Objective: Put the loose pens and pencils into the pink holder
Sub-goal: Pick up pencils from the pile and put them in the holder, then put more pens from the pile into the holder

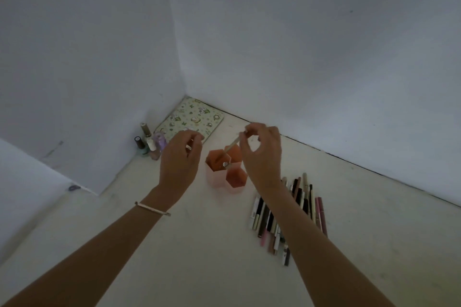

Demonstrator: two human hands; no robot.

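The pink holder (pixel 217 177), made of three hexagonal cups, stands on the pale surface near the corner. One pen (pixel 225 164) stands inside its front cup. My right hand (pixel 262 152) is above and right of the holder, pinching a thin pale pencil (pixel 234 142) whose lower end points down into the back cup. My left hand (pixel 180 157) hovers just left of the holder with fingers curled; whether it holds anything is unclear. A heap of loose pens and pencils (pixel 299 207) lies to the right, partly hidden by my right forearm.
Several small nail polish bottles (pixel 149 144) stand against the left wall. A patterned notebook (pixel 192 119) lies flat in the corner behind the holder. White walls close in at the left and back.
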